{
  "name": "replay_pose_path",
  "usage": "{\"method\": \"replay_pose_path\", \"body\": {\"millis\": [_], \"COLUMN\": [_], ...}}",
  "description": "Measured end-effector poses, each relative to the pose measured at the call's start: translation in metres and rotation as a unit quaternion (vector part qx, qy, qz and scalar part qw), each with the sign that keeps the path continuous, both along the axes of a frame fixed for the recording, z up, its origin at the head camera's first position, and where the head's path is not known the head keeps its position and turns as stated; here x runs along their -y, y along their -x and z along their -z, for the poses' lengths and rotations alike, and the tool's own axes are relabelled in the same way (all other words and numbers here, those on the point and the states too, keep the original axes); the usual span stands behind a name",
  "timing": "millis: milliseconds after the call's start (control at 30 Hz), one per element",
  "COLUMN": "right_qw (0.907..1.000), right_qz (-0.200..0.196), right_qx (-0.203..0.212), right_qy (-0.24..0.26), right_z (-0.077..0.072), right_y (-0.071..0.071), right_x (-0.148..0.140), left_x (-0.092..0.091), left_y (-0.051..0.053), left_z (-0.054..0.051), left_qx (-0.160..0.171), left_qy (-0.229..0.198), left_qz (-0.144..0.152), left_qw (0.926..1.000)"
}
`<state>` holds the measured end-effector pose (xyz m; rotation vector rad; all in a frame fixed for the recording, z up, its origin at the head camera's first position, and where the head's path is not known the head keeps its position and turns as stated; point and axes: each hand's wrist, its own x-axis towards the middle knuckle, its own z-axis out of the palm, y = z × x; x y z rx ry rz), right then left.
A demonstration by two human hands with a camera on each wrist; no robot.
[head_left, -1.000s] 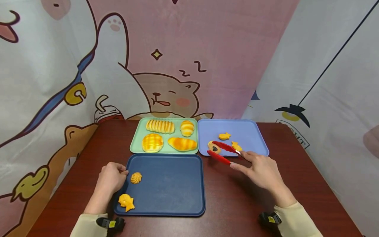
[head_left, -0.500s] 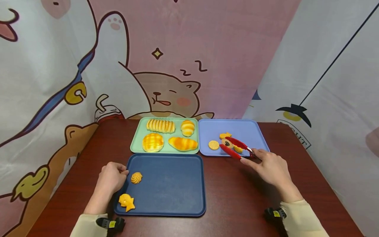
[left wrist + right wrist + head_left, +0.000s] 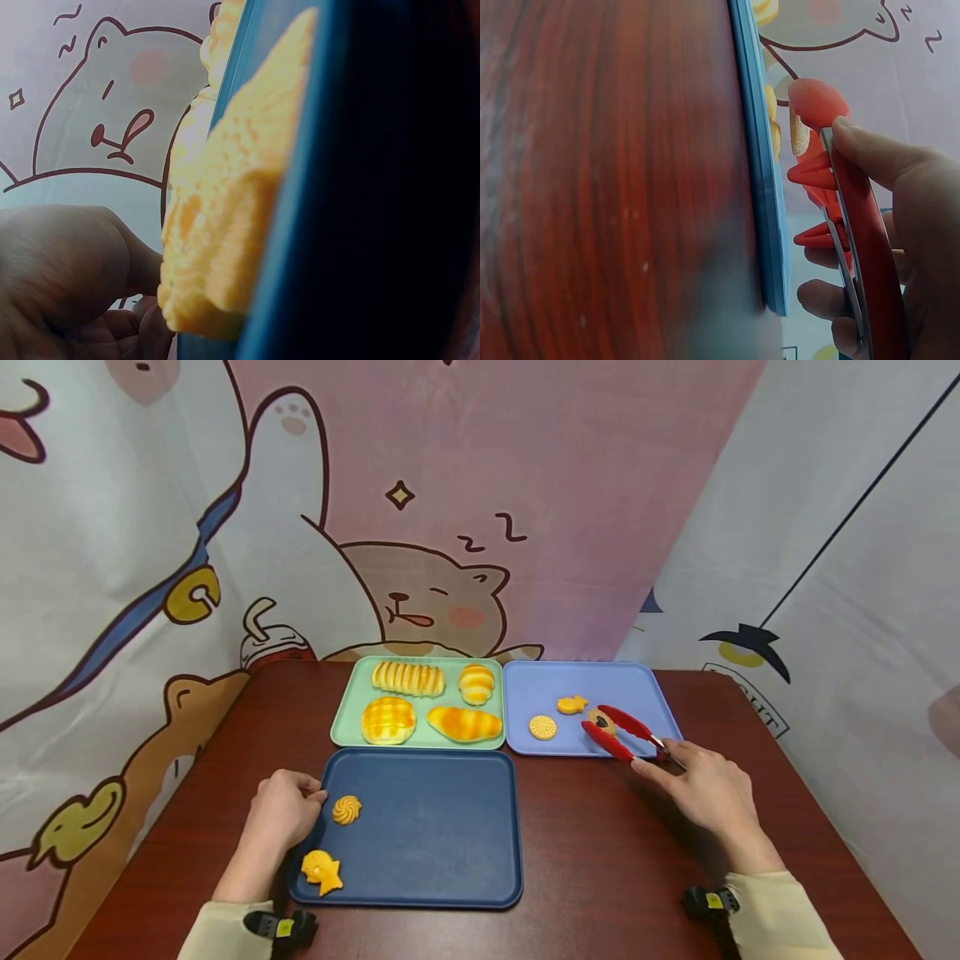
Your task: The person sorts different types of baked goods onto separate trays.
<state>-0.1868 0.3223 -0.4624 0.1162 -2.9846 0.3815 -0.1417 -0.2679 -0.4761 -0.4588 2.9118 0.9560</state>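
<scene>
My right hand (image 3: 708, 789) grips a pair of red tongs (image 3: 611, 743) over the lilac tray (image 3: 637, 681). Between the tong tips is a round biscuit with a dark heart centre (image 3: 602, 722); in the right wrist view its pale edge (image 3: 799, 135) shows between the red tips. Left of it lie a round yellow biscuit (image 3: 542, 727) and a small fish-shaped biscuit (image 3: 572, 704). At the left rim of the dark blue tray (image 3: 435, 852), my left hand (image 3: 281, 810) pinches the edge. That tray bears a swirl biscuit (image 3: 347, 810) and a larger fish-shaped biscuit (image 3: 322, 872).
A green tray (image 3: 420, 735) behind the dark blue one carries a ridged loaf (image 3: 408, 678), a small striped roll (image 3: 476, 684), a round bun (image 3: 387, 720) and a long bun (image 3: 464, 724). All trays rest on a brown wooden table (image 3: 585, 860). A cartoon-printed cloth hangs behind.
The tongs have moved right over the lilac tray with the heart-centred biscuit, uncovering the round yellow biscuit. Another small biscuit there is now hidden behind them. My left hand has stayed put.
</scene>
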Motion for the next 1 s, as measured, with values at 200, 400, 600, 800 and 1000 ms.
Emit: {"method": "replay_pose_path", "body": {"millis": [200,400,600,800,1000], "right_qw": [0.9997,0.9992,0.9984,0.9979,0.9977], "right_qz": [0.016,0.032,0.041,0.047,0.053], "right_qx": [0.015,0.024,0.04,0.044,0.043], "right_qy": [0.006,0.008,0.002,-0.001,-0.003], "right_z": [0.0,0.0,0.0,0.001,0.003], "right_y": [-0.001,-0.002,-0.001,-0.001,-0.001], "right_x": [-0.008,-0.015,-0.023,-0.03,-0.034], "left_x": [0.0,0.0,0.0,-0.001,-0.001], "left_y": [0.0,-0.001,0.0,0.0,0.0], "left_z": [-0.001,-0.002,-0.001,-0.001,-0.001], "left_qx": [-0.002,0.0,-0.001,-0.001,-0.001], "left_qy": [0.0,-0.001,0.0,0.001,0.002], "left_qz": [0.0,0.0,0.0,-0.002,-0.004], "left_qw": [1.0,1.0,1.0,1.0,1.0]}}
